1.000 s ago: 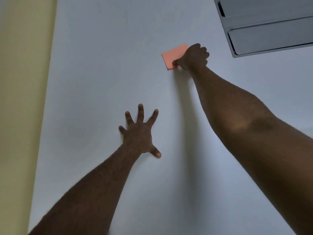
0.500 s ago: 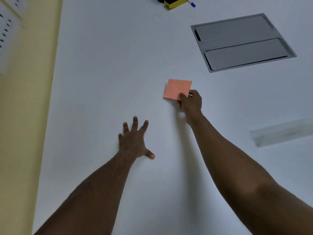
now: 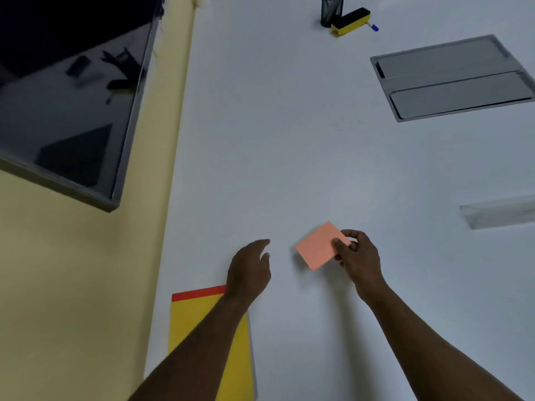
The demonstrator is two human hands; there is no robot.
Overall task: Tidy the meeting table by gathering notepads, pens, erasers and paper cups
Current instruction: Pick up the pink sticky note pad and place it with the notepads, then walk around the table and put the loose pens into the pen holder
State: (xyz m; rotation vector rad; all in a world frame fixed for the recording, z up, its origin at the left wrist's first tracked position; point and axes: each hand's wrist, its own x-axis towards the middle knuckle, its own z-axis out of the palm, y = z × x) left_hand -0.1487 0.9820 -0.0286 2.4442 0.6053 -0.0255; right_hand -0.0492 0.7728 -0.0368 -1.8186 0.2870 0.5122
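Note:
My right hand (image 3: 357,257) pinches a small orange sticky-note pad (image 3: 320,246) by its right edge and holds it just above the white table (image 3: 289,140). To the left of the pad, my left hand (image 3: 250,269) hovers with loosely curled fingers and nothing in it. A yellow notepad with a red top strip (image 3: 202,319) lies at the table's near left edge, partly under my left forearm. At the far end stand a black mesh pen cup (image 3: 331,10), a black and yellow board eraser (image 3: 351,21) and a blue-tipped marker (image 3: 372,26).
A grey cable hatch (image 3: 451,78) is set into the table at the right. A clear plastic ruler-like strip (image 3: 498,211) lies at the right edge. A dark screen (image 3: 66,91) hangs on the yellow wall at the left.
My right hand has lifted the orange pad and drawn it back toward me. My left hand has come off the table and curled its fingers. The view has tilted, showing the yellow notepad and far items.

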